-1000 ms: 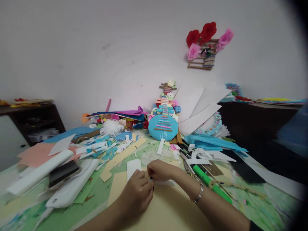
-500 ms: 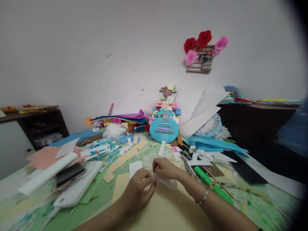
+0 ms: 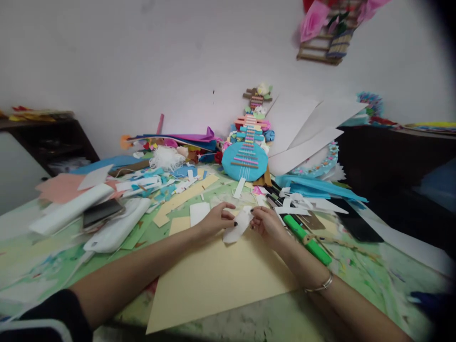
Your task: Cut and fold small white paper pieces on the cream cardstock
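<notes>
Matt paper and card, set among plastic, metal and wood.
The white piece point(image 3: 235, 231) is seen as thin, matt paper, the cream sheet point(image 3: 221, 280) as smooth, unglossed card; smooth plastic is shown by the white device point(image 3: 119, 227), shiny metal by the bracelet point(image 3: 325, 285); the wall rack point(image 3: 318, 59) is formed of wooden sticks.

A small piece of white paper point(image 3: 235, 232), rounded at its lower end, slanted between the left hand point(image 3: 214, 221) and right hand point(image 3: 270, 227), which pinched its top.
</notes>
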### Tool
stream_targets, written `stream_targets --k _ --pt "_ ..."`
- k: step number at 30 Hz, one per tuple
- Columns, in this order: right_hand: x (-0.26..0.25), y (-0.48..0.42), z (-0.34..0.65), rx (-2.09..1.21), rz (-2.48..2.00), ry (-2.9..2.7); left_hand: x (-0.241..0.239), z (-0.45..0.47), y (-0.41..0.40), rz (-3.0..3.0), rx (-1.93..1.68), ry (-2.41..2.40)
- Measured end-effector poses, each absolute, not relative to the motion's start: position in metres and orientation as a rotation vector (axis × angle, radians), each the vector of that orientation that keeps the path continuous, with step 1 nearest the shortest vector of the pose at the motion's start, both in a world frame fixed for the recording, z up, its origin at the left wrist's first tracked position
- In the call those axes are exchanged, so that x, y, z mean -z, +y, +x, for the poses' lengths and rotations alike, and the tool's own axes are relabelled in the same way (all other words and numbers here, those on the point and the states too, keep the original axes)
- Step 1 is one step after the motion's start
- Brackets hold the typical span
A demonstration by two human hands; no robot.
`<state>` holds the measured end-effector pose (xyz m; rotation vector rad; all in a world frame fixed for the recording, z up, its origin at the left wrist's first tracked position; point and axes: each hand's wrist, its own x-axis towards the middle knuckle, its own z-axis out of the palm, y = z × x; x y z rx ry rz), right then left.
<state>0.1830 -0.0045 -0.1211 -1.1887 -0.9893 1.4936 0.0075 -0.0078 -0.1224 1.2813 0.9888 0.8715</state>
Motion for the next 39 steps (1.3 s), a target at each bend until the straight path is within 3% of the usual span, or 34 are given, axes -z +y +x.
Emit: stream_targets --k 7,15,23,32,39 --pt "0.116 -0.020 0.196 -1.603 -1.065 -0.912 0.117 0.006 -0.010 1.338 -0.822 0.987" --pt "0.122 -0.020 0.200 -1.455 -1.044 -1.249 0.118 0.004 -0.005 1.468 -0.804 1.051" --pt "0.120 -0.026 0.204 -1.264 -1.282 -1.239 0.114 -0.010 -0.009 2.175 -1.023 1.266" --pt "0.112 -0.028 0.207 -1.356 -1.419 -1.222 0.124 -0.027 -0.045 2.731 -0.996 1.146" --pt "0.126 -0.026 0.209 -0.948 -1.556 -1.599 0.132 -0.027 -0.037 2.874 -1.086 1.121"
